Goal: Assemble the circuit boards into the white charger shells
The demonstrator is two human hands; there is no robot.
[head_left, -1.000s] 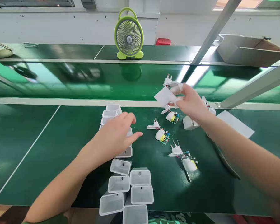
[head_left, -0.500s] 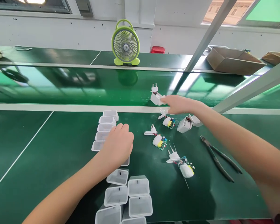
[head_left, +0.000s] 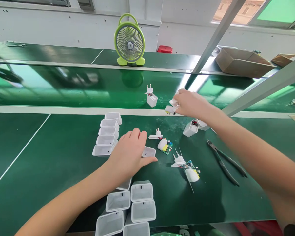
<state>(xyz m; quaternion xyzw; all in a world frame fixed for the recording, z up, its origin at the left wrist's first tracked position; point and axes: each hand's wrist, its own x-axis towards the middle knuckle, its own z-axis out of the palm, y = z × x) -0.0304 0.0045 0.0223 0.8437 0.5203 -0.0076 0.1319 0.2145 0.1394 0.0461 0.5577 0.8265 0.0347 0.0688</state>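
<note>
My left hand (head_left: 130, 152) lies over a white charger shell (head_left: 148, 151), fingers curled round it, at the top of a row of several empty shells (head_left: 105, 137). My right hand (head_left: 190, 103) is closed on a plug-and-circuit-board part (head_left: 170, 109) near the belt's edge. An assembled white charger (head_left: 151, 97) stands on the glossy conveyor belt (head_left: 64, 85). Two more plug-and-board parts lie between my hands, one (head_left: 162, 141) close to my left fingers and one (head_left: 188, 166) nearer me.
Black pliers (head_left: 223, 161) lie on the green bench at the right. Two white shells (head_left: 194, 127) rest under my right wrist. More empty shells (head_left: 132, 206) are stacked at the near edge. A green fan (head_left: 129, 38) and cardboard box (head_left: 243, 61) sit beyond the belt.
The assembled charger left my right hand and now stands on the belt, further left. My right hand dropped onto a plug-and-board part. My left hand closed round a shell.
</note>
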